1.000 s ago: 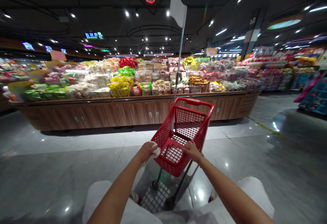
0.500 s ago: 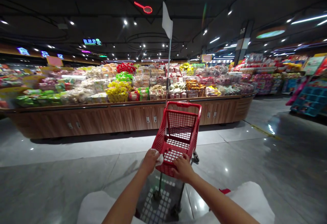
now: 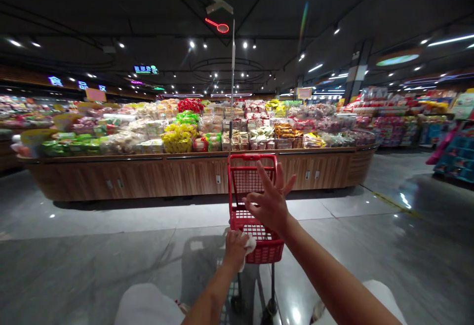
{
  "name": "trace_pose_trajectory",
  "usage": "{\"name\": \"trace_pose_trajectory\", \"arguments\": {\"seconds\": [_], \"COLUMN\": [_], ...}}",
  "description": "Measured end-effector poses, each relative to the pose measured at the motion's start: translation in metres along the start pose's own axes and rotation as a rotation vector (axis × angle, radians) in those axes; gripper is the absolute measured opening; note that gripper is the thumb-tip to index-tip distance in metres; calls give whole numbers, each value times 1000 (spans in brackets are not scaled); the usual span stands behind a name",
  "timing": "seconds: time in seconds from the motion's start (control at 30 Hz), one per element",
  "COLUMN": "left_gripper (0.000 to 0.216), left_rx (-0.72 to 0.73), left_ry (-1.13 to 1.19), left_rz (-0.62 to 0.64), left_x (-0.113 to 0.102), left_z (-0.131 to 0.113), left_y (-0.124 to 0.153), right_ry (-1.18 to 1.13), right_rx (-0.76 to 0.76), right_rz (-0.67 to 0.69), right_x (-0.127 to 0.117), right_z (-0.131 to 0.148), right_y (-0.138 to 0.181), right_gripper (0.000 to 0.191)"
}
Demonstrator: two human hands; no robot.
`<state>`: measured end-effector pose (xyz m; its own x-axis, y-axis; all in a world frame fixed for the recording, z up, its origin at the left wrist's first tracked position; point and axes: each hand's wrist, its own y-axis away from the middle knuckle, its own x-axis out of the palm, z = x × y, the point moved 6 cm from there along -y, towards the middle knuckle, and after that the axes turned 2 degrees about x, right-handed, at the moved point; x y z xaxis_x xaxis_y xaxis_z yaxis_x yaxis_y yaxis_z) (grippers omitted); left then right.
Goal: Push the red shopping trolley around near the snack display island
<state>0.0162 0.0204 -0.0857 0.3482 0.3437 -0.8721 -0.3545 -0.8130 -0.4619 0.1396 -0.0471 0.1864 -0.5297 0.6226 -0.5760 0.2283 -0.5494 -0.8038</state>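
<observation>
A small red shopping cart [image 3: 247, 182] stands on the shiny grey floor right in front of me, its basket holding nothing I can see. A thin pole [image 3: 231, 83] rises from the cart. My left hand [image 3: 236, 248] is closed on the cart's near rim, with a white cloth [image 3: 249, 244] bunched under its fingers. My right hand [image 3: 271, 203] is lifted above the basket, off the rim, fingers spread and holding nothing.
A long wooden display counter [image 3: 177, 174] piled with packaged snacks runs across the aisle ahead of the cart. More stocked shelves [image 3: 392, 115] stand at the right, and a blue rack [image 3: 457, 154] at the far right. Polished grey floor [image 3: 92, 261] lies between me and the counter.
My right hand has let go of the cart's rim and risen with fingers spread. The cart has swung to face straight ahead. My left hand stays on the rim with the cloth.
</observation>
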Motion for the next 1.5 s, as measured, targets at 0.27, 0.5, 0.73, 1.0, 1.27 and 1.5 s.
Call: {"name": "trace_pose_trajectory", "arguments": {"seconds": [0.27,0.5,0.73,1.0,1.27,1.5], "left_gripper": [31,27,26,43,33,18], "left_rx": [-22,-58,-56,-3,163,-9], "left_ry": [-23,-43,-66,-99,-110,-161], "left_rz": [-15,-35,-19,38,141,-16], "left_x": [-3,-11,-12,21,-35,-41], "left_z": [13,23,11,-57,14,17], "left_y": [3,9,11,-14,5,12], "right_ry": [-60,-73,-21,-64,-110,-102], "right_rx": [-124,134,197,215,208,230], "right_rz": [46,618,734,743,737,679], "right_x": [-16,118,160,170,162,169], "right_z": [11,-85,-110,-119,-117,-100], "right_y": [-16,87,165,172,166,166], "right_gripper": [16,25,33,43,30,33]}}
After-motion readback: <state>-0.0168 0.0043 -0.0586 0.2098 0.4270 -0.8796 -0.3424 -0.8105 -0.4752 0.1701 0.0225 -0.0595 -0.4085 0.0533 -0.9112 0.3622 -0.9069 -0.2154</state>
